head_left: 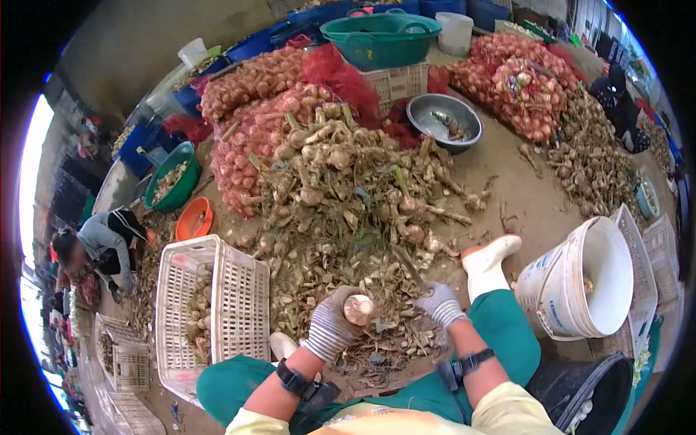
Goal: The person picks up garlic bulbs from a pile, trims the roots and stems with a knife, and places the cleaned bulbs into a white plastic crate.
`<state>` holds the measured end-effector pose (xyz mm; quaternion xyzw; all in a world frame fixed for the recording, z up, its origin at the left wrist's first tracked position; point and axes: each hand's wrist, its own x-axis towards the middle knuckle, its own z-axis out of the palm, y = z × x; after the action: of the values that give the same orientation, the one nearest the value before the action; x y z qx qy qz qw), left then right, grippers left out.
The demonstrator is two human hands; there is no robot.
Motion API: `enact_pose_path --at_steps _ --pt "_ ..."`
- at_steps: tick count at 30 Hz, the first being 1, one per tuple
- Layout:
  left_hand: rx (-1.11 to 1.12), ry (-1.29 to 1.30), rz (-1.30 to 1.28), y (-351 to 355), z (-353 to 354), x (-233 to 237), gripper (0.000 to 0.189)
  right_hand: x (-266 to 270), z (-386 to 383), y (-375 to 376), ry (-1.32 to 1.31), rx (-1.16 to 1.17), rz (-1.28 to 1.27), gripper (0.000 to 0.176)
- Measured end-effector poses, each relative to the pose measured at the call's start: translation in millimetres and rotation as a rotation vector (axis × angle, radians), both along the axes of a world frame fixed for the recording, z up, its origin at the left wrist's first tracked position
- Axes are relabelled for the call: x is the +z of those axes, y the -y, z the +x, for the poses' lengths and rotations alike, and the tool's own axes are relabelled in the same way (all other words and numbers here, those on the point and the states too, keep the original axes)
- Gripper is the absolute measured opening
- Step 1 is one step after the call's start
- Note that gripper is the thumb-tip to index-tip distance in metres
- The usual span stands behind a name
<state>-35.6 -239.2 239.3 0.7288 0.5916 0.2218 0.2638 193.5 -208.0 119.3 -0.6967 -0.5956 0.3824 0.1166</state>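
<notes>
My left hand [335,319], in a striped grey glove, is wrapped round a garlic bulb [359,309] whose pale cut face points up. A short way to the right, my right hand [436,303], gloved the same way, grips a knife [409,268] with its blade slanting up and to the left. The blade and the bulb are apart. Beyond both hands rises a big heap of untrimmed garlic [341,167] with roots and stalks. Cut stalks and scraps [312,283] cover the floor beneath the hands.
A white crate [239,312] stands at the left, a white bucket [533,283] at the right, a black bucket [580,384] below it. Red net sacks [243,156], a metal bowl [453,109] and a green tub [380,54] lie beyond. Other people sit at both sides.
</notes>
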Motion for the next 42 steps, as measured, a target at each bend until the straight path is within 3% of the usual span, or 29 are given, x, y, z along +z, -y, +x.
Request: enact_pose_path --at_steps 2,3,4,6,7,9,10,13,14,16,17,18,20,21,23,24,25,26,28,30,32,34,35,36,38,40,42 --pt "0.103 0.302 -0.085 1 -17 -50 0.043 61 -21 12 -0.062 0.127 0.117 0.026" --pt "0.120 0.370 -0.105 -1 -17 -60 0.042 90 -30 22 -0.177 0.173 0.333 0.020" --pt "0.085 0.318 -0.068 -1 -12 -50 0.033 95 -36 26 -0.065 0.288 0.472 0.014" --pt "0.276 1.163 -0.471 2 -9 -40 0.021 113 -49 40 -0.029 0.439 0.624 0.011" --pt "0.272 1.163 -0.465 -2 -13 -43 0.021 115 -52 43 -0.028 0.439 0.630 0.011" --pt "0.318 1.774 -1.147 -7 -24 -48 0.019 116 -55 48 0.017 0.482 0.647 0.015" --pt "0.318 1.776 -1.141 -2 -23 -47 0.019 110 -54 47 0.016 0.486 0.650 0.015" --pt "0.109 0.732 -0.297 18 -11 -34 0.021 96 -49 44 -0.012 0.460 0.697 0.013" --pt "0.104 0.735 -0.293 17 -10 -34 0.021 92 -47 44 -0.008 0.459 0.702 0.013" --pt "0.258 1.235 -0.619 12 -14 -47 0.023 74 -43 43 0.059 0.457 0.660 0.014" --pt "0.152 0.896 -0.413 15 -16 -66 0.028 67 -37 39 0.083 0.384 0.594 0.018" --pt "0.108 0.545 -0.196 17 -18 -85 0.034 87 -29 28 0.119 0.233 0.147 0.025" --pt "0.090 0.413 -0.042 30 -1 -31 0.046 18 12 15 0.029 0.048 0.059 0.034" --pt "0.149 0.431 -0.036 22 -8 -59 0.043 28 8 8 0.030 0.056 0.084 0.034" --pt "0.176 0.554 -0.087 25 17 -20 0.048 49 -14 29 -0.730 -0.214 0.027 0.038" --pt "0.187 0.682 -0.128 25 28 -6 0.054 45 -29 31 -1.013 -0.225 0.010 0.036" --pt "0.070 0.295 0.218 18 20 -36 0.063 72 -41 35 -0.993 -0.188 0.041 0.036" --pt "0.000 0.136 0.396 18 25 -10 0.064 104 -47 42 -0.978 -0.147 0.070 0.035" --pt "0.064 0.181 0.375 11 13 -15 0.060 121 -53 46 -0.905 -0.040 0.171 0.032" --pt "0.265 0.689 0.138 7 2 -19 0.056 119 -62 48 -0.829 0.062 0.269 0.030" --pt "0.377 1.111 0.078 3 -2 -17 0.047 97 -70 54 -0.693 0.064 0.691 0.015" --pt "0.569 1.070 -0.036 6 -5 -9 0.029 79 -74 54 -0.582 0.020 0.654 0.014" --pt "0.540 1.121 -0.280 11 -5 -5 0.024 71 -75 49 -0.492 -0.074 0.572 0.015" --pt "0.536 1.123 -0.294 13 -1 -10 0.024 69 -75 45 -0.402 -0.164 0.488 0.017" --pt "0.614 1.135 -0.402 13 4 -20 0.032 71 -74 36 -0.493 -0.185 0.442 0.017" --pt "0.628 1.084 -0.402 9 4 -25 0.036 91 -73 38 -0.500 -0.049 0.673 0.017" --pt "0.571 1.088 -0.412 4 0 -29 0.034 85 -76 35 -0.517 -0.002 0.700 0.019"
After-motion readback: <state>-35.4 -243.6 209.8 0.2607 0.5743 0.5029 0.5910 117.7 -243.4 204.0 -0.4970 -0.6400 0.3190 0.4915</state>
